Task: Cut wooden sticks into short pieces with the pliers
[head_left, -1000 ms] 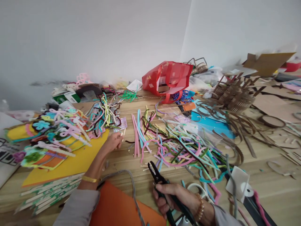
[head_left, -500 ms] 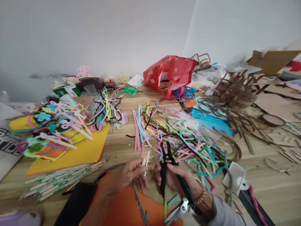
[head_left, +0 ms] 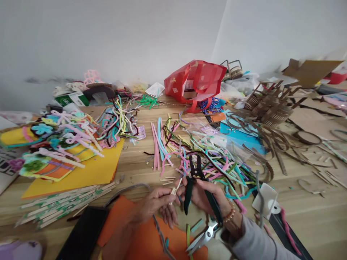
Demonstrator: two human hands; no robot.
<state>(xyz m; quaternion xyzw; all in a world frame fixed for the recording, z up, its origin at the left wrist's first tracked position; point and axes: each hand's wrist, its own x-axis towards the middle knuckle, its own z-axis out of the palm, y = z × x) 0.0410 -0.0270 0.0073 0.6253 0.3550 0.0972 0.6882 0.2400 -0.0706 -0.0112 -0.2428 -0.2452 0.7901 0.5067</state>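
Note:
My left hand point(head_left: 154, 202) pinches a few short pale wooden sticks point(head_left: 177, 186) between thumb and fingers. Wrapped around the handles of black wire strippers point(head_left: 196, 169) is my right hand point(head_left: 210, 193), whose fingertips meet the upper end of one stick. The strippers' jaws point away from me, above the pile of coloured pipe cleaners point(head_left: 217, 159). Several more short sticks point(head_left: 167, 179) lie on the table just beyond my hands. Orange sheets point(head_left: 146, 234) are underneath, with open scissors point(head_left: 206, 236) near my right wrist.
To the left, pipe-cleaner flowers point(head_left: 43, 129) rest on yellow sheets point(head_left: 81, 180), with wrapped sticks point(head_left: 65, 202) and a black phone-like slab point(head_left: 82, 231) nearer me. A red bag point(head_left: 179, 85) stands at the back. Small brown baskets point(head_left: 268, 104) and curled brown strips point(head_left: 279, 142) crowd the right.
My left hand came back from the small purple card with pale sticks and now meets my right hand. The wire strippers moved up and slightly right, their jaws turned more upright.

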